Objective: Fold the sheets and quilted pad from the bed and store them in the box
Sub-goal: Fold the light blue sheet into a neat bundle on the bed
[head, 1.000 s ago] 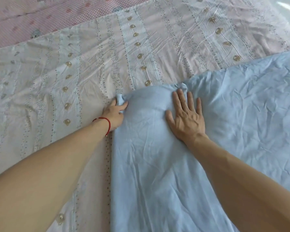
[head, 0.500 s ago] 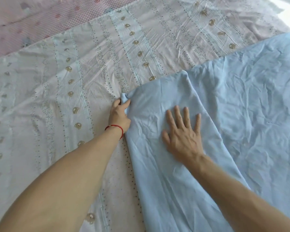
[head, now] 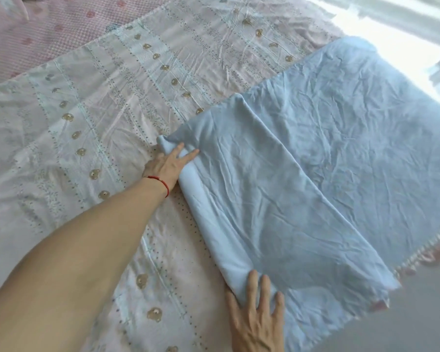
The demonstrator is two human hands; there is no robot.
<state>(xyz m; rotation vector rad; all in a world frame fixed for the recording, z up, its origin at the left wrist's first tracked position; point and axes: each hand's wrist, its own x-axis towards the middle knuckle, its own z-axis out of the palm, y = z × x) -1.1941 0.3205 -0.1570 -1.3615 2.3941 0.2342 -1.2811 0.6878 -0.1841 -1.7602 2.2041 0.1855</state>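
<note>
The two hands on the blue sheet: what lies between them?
In the head view, only the blue sheet's folded edge runs from the left hand to the right hand; nothing else lies there.

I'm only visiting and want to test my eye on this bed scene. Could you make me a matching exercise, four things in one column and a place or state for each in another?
Things:
1. left hand
2. right hand
3. blue sheet
4. pink checked cover

Places or states:
A. lies farthest away, at the top of the view
B. rests on the near end of the fold
C. lies folded over on the patterned sheet
D. wears a red string at the wrist, fingers on the far corner of the fold

Pairs: 1-D, 2-B, 3-C, 4-A
</note>
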